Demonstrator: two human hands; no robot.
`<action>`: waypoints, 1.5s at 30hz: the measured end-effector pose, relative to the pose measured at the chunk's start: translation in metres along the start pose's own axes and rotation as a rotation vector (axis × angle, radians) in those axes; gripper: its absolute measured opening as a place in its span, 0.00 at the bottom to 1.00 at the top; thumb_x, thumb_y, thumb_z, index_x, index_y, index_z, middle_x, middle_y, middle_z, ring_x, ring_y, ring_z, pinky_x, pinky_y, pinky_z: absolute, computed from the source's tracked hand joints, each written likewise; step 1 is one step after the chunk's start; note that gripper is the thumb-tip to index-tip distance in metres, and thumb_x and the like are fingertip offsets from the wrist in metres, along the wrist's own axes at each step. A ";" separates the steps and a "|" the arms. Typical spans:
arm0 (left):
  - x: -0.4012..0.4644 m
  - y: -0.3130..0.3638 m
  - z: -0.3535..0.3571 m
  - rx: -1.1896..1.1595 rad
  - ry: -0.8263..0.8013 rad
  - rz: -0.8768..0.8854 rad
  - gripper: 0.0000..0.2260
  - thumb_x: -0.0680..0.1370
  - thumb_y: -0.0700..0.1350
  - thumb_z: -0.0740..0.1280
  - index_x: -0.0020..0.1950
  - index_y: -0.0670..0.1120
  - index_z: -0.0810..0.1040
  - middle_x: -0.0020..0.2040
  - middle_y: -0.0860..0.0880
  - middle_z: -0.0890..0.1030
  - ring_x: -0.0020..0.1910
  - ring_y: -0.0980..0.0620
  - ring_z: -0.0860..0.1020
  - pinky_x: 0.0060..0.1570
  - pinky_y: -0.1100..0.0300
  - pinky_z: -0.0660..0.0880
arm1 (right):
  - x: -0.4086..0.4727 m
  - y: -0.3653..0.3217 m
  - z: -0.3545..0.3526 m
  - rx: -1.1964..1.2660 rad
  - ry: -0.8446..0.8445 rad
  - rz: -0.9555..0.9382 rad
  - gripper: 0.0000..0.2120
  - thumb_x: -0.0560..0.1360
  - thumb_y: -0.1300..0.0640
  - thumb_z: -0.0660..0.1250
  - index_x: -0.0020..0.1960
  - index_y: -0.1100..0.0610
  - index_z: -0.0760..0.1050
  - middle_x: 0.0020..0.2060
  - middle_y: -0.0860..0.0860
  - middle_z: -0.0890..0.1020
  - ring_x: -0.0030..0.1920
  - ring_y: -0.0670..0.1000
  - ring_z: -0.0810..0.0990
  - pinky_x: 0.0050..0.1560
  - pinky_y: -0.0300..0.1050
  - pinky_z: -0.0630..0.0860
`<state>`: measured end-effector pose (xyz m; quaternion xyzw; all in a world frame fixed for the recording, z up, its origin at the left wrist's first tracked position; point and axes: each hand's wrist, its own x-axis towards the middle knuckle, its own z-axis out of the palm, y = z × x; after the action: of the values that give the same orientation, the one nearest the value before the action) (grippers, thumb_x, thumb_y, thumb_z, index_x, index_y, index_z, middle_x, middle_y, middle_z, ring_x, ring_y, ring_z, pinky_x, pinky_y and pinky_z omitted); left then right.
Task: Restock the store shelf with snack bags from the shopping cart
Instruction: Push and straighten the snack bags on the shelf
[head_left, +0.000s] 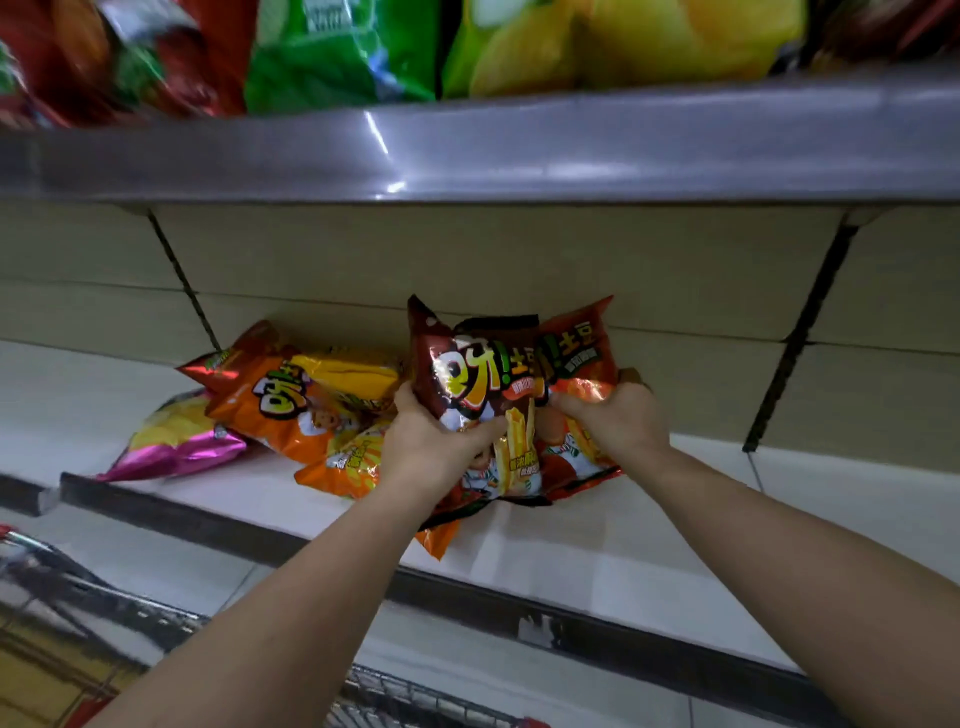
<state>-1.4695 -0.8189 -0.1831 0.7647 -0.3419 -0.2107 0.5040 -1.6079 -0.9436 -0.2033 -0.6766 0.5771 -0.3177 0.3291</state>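
Left hand (431, 447) grips the brown potato-stick bag (467, 384), right hand (613, 421) the orange bag (576, 358) — light, crinkly, slippery; pinch edges.

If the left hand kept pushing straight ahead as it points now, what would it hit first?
Probably the shelf's beige back panel. The left hand grips the dark red snack bag, which leads and would likely touch first; depth is unclear.

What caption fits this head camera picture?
Both hands, left and right, grip snack bags upright on the store shelf.
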 end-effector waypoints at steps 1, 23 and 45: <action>-0.007 0.003 -0.003 0.003 -0.019 0.015 0.39 0.66 0.49 0.78 0.71 0.45 0.63 0.58 0.50 0.77 0.56 0.50 0.75 0.53 0.58 0.72 | -0.007 -0.001 -0.006 0.010 0.025 -0.008 0.24 0.65 0.41 0.74 0.46 0.59 0.72 0.41 0.53 0.78 0.40 0.53 0.76 0.38 0.43 0.72; -0.184 0.072 -0.052 -0.215 -0.636 0.472 0.39 0.66 0.46 0.78 0.72 0.47 0.61 0.60 0.50 0.75 0.57 0.50 0.73 0.57 0.55 0.69 | -0.283 0.008 -0.163 0.071 0.654 0.172 0.32 0.58 0.34 0.73 0.54 0.52 0.72 0.47 0.51 0.80 0.47 0.52 0.80 0.50 0.49 0.78; -0.416 0.221 0.144 -0.368 -1.037 0.697 0.39 0.64 0.46 0.80 0.70 0.47 0.64 0.60 0.51 0.75 0.57 0.49 0.76 0.58 0.49 0.74 | -0.444 0.118 -0.453 0.041 1.129 0.308 0.29 0.64 0.39 0.73 0.56 0.54 0.70 0.51 0.51 0.80 0.52 0.53 0.79 0.55 0.52 0.76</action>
<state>-1.9155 -0.6600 -0.0486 0.3090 -0.7272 -0.4317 0.4352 -2.1013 -0.5531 -0.0578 -0.3044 0.7485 -0.5885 0.0261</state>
